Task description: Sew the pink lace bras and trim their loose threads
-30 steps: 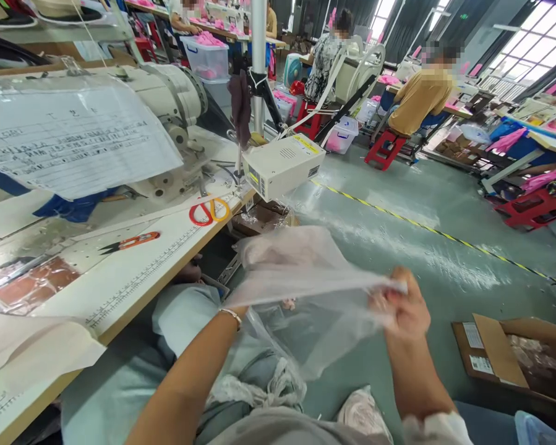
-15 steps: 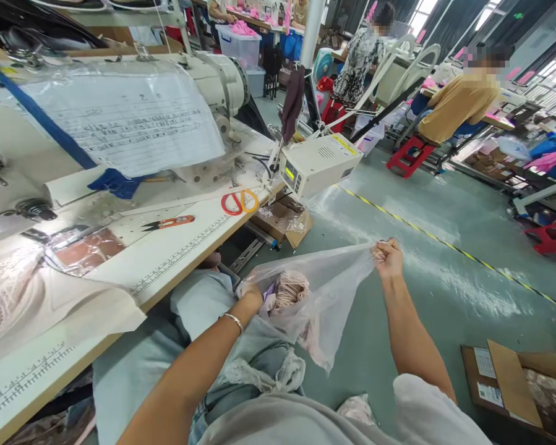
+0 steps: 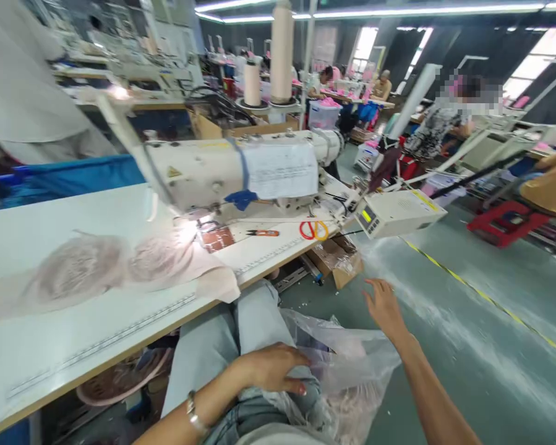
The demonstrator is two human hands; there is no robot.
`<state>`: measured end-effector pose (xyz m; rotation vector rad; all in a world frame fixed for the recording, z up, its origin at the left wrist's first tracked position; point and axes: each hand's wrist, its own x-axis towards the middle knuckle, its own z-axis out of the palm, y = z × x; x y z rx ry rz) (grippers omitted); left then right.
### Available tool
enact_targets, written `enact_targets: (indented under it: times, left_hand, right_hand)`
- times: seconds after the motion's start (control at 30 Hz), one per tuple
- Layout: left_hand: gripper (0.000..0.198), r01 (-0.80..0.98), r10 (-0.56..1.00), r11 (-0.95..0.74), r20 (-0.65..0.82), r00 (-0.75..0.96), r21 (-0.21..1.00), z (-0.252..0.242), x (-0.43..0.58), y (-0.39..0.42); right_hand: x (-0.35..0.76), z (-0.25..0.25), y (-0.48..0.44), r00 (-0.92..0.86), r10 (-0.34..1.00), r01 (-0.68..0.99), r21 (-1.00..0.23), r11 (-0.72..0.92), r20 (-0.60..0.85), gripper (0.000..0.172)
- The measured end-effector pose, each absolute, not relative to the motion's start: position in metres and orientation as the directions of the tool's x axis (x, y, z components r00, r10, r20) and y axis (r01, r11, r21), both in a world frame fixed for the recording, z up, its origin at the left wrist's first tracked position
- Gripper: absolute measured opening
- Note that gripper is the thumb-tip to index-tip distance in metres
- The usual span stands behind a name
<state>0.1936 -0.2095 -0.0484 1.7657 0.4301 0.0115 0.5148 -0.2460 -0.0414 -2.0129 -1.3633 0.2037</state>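
Note:
A clear plastic bag (image 3: 373,358) with pale pink material inside rests beside my knees, low in the view. My left hand (image 3: 278,368) lies over my lap at the bag's left side, fingers stretched out and holding nothing; whether it touches the plastic I cannot tell. Above the bag's right edge, my right hand (image 3: 383,306) is raised with fingers apart and nothing in it. On the table, pale pink lace fabric (image 3: 157,259) lies under the lit needle area of a sewing machine (image 3: 198,173).
Orange thread snips (image 3: 265,233) and scissors with red and yellow handles (image 3: 313,230) lie on the white table (image 3: 133,330). A control box (image 3: 401,213) juts out at its right end. Below stands an open carton (image 3: 337,259). Other people sit at machines behind.
Both hands have let go of the bag, which has dropped lower beside my legs. My view has swung left and up, showing more of the table and lace.

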Motion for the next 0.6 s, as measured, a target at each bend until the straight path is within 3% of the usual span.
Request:
enact_targets:
  times: [0.07,0.13,0.23,0.3,0.37,0.47,0.6]
  left_hand:
    - [0.044,0.296,0.352,-0.22,-0.208,0.913,0.929,-0.024,0.146,-0.211]
    - [0.035,0.333,0.537,-0.173,-0.195,0.821,0.927,-0.003,0.102,-0.21]
    - [0.027,0.425,0.855,-0.192,-0.062,0.516,0.885,0.014,0.047,-0.198]
    - [0.024,0.576,0.945,-0.28,0.116,0.305,0.768,0.017,0.024,-0.18]
    - [0.022,0.74,0.95,-0.309,0.232,0.21,0.598,0.018,0.014,-0.155]
    - [0.025,0.81,0.946,-0.308,0.255,0.202,0.499,0.02,0.023,-0.112]
    - [0.029,0.896,0.97,-0.175,0.229,0.085,0.409,0.021,0.05,-0.073]
  right_hand:
    - [0.464,-0.033,-0.195,0.113,0.939,0.838,-0.539,0.086,0.326,0.021]
    - [0.412,-0.023,-0.149,-0.16,0.914,0.827,-0.455,0.33,0.373,0.023]
    - [0.348,-0.011,-0.09,-0.312,0.864,0.8,-0.382,0.463,0.395,0.021]
    - [0.32,-0.004,-0.055,-0.329,0.86,0.816,-0.342,0.467,0.39,0.022]
    - [0.3,0.005,-0.022,-0.303,0.878,0.853,-0.305,0.424,0.372,0.023]
    - [0.282,0.021,0.024,-0.215,0.923,0.92,-0.25,0.301,0.319,0.018]
    - [0.268,0.04,0.069,-0.15,0.967,0.969,-0.165,0.186,0.206,0.034]
